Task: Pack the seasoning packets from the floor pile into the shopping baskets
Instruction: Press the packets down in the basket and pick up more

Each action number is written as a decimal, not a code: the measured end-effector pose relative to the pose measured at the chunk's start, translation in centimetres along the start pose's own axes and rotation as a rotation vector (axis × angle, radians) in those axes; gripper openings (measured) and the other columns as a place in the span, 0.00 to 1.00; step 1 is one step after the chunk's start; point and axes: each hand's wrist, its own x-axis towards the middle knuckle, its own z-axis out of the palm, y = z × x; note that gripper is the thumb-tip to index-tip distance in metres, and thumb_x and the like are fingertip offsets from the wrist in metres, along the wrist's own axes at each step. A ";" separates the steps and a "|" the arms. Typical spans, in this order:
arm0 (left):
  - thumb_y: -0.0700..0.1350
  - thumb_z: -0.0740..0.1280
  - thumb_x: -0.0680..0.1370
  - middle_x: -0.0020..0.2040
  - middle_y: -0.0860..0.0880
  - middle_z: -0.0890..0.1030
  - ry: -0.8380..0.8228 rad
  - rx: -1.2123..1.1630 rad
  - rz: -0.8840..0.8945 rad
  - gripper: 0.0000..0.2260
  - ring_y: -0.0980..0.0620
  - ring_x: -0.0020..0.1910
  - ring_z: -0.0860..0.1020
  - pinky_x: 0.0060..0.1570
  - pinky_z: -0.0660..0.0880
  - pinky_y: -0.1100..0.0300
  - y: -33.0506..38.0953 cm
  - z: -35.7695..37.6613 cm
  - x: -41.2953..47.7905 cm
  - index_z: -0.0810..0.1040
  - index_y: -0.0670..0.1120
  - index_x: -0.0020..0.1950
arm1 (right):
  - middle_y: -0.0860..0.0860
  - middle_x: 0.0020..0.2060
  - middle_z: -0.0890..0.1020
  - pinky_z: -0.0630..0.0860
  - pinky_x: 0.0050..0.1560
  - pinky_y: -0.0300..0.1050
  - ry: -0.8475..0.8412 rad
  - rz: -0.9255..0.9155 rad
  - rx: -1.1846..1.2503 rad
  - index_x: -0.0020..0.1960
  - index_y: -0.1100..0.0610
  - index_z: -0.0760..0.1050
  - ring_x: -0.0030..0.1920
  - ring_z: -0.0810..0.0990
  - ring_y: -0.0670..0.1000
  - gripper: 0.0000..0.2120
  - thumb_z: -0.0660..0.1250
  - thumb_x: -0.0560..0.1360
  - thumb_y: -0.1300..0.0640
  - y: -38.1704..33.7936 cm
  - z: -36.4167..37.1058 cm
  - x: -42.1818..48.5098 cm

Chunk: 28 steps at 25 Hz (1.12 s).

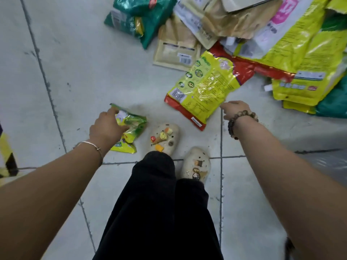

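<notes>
The grey tiled floor (75, 72) takes up most of what I can see from here, and the pile of seasoning packets (234, 25) is spread across its far right part. No shopping basket is anywhere in sight, so nothing shows how much is already packed.

The biggest items are the large yellow bags (300, 59) at the right edge, overlapping each other. Next to them lie brown kraft pouches (176, 51) and green bags (139, 19) further left.

A yellow-and-red packet (204, 89) lies flat at the near edge of the pile, back side up with its barcode showing.

A small green-and-yellow packet (133, 126) is in the left hand (105, 126), fingers curled over its top. It sits low, just beside the person's cream clogs (165, 137), and there may be more than one packet in that bunch.

The right hand (235, 109) holds nothing, its fingers loosely extended toward the near corner of the yellow-and-red packet. I cannot tell whether they touch it.

This looks like the gathering step: one hand loaded, the other going for the next packet. The next move calls for pinching that slippery corner and lifting it, then turning toward wherever the baskets stand.
</notes>
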 end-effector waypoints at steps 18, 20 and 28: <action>0.56 0.79 0.63 0.63 0.41 0.72 0.091 -0.378 -0.341 0.43 0.41 0.63 0.72 0.60 0.67 0.50 -4.1 8.3 6.1 0.61 0.43 0.70 | 0.57 0.66 0.72 0.69 0.57 0.54 -0.035 0.186 0.208 0.73 0.61 0.60 0.64 0.72 0.59 0.30 0.56 0.79 0.41 -1.5 8.4 7.0; 0.53 0.77 0.67 0.50 0.43 0.78 0.085 -0.629 -0.354 0.25 0.42 0.53 0.78 0.49 0.71 0.55 -3.0 7.5 6.3 0.74 0.41 0.55 | 0.58 0.69 0.69 0.68 0.53 0.53 -0.018 0.173 0.218 0.73 0.62 0.59 0.64 0.72 0.59 0.29 0.56 0.80 0.45 -1.7 7.9 6.5; 0.48 0.74 0.72 0.49 0.45 0.81 0.078 -0.674 -0.151 0.13 0.46 0.50 0.79 0.51 0.73 0.58 2.7 2.6 3.6 0.81 0.44 0.53 | 0.56 0.71 0.65 0.65 0.65 0.49 0.180 0.174 0.408 0.75 0.60 0.56 0.68 0.67 0.57 0.35 0.68 0.75 0.50 2.1 4.7 1.6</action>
